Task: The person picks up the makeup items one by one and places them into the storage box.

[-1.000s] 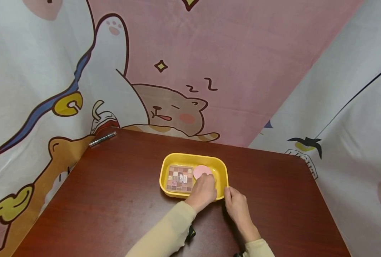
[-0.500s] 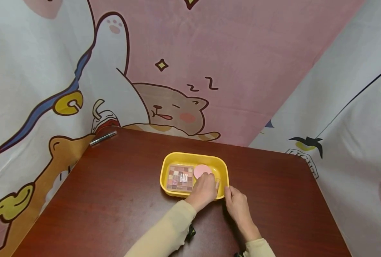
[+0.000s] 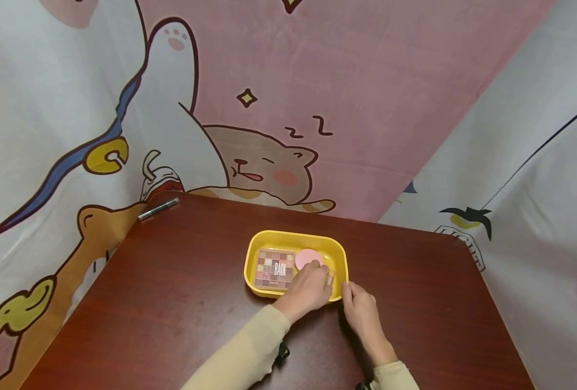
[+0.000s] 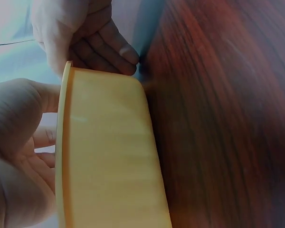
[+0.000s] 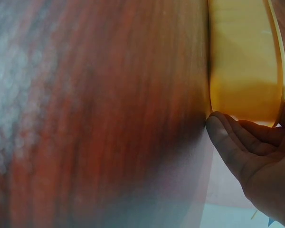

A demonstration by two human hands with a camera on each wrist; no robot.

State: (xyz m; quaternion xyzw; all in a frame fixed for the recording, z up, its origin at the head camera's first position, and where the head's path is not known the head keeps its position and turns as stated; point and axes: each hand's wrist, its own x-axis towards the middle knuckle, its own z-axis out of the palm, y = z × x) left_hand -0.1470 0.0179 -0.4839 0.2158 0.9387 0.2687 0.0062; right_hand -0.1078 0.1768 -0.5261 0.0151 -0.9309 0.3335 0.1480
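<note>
A yellow plastic basket (image 3: 295, 235) stands on the dark red table. Over its front rim reaches my left hand (image 3: 309, 290), its fingers down inside towards the right part. The left wrist view shows those fingers bent behind the basket wall, their tips hidden. A small pale tan item (image 3: 330, 277) peeks out beside them; I cannot tell whether it is held. My right hand (image 3: 364, 311) grips the front right corner, fingers against the outer end wall in the right wrist view. Inside the basket lie an eyeshadow palette (image 3: 274, 269) lettered "BACK" and a pink round piece (image 3: 308, 259).
A slim dark pen-like stick (image 3: 158, 208) lies at the table's far left corner. A cartoon-printed cloth (image 3: 366, 108) hangs behind the table (image 3: 181, 303) and along both sides.
My left hand has shifted slightly right inside the basket, and covers more of the small tan item than half a second ago. The right hand keeps its place at the corner.
</note>
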